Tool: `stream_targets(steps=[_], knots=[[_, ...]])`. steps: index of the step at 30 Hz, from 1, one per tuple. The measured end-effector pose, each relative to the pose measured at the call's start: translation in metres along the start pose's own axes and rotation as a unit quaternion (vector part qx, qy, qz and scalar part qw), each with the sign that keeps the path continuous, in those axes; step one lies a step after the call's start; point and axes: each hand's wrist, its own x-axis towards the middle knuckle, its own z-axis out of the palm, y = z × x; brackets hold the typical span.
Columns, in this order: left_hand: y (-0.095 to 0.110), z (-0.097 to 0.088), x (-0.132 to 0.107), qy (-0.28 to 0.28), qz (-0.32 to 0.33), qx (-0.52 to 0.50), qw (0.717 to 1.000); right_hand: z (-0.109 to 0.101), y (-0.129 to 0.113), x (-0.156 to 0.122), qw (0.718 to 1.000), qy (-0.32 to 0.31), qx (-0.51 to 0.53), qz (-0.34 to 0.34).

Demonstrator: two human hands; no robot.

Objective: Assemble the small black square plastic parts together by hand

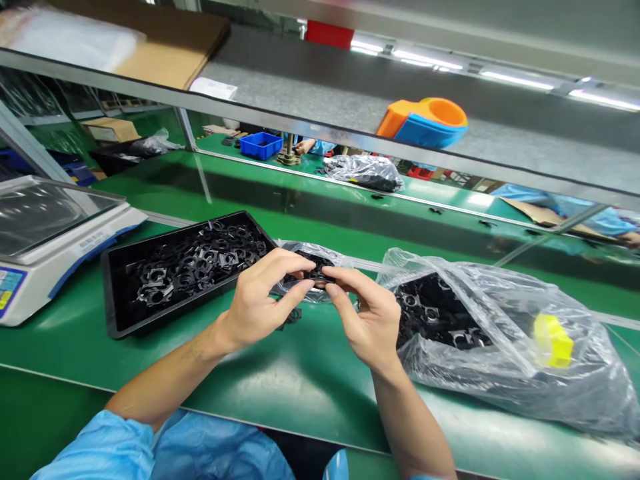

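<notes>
Between my two hands I hold a small black plastic part (320, 272), partly covered by my fingertips. My left hand (263, 297) pinches its left end between thumb and fingers, and my right hand (367, 313) pinches the right end. Behind the held part lies a small clear plastic bag (334, 293) with dark pieces in it. A loose black part (293, 318) rests on the green table under my left hand. To the left, a black tray (114, 300) holds many flat black parts with round openings. Right of my right hand is a large clear bag (500, 380) of similar black parts.
A white weighing scale (75, 247) stands at the far left. A yellow piece (553, 341) shows on the large bag. Overhead, a shelf (300, 87) carries cardboard (185, 40) and an orange-and-blue tape dispenser-like object (425, 123). Across the divider, a co-worker's hand (304, 146) is near a blue bin (261, 145).
</notes>
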Motion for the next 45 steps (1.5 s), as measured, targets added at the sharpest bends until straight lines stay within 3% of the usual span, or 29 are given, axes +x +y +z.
stream_targets(steps=[12,21,45], knots=[[0.0002,-0.0014,-0.0005,-0.006,-0.002,-0.02,1.0,0.0003,-0.0003,0.0,1.0,-0.002,-0.001,-0.015],[-0.0002,-0.0043,0.0007,-0.02,-0.039,-0.048,0.998,0.0005,0.0018,-0.0004,1.0,-0.006,0.005,-0.015],[-0.003,-0.006,0.0009,-0.026,-0.005,-0.044,0.999,0.0019,0.0019,0.0019,0.999,-0.022,0.01,-0.046]])
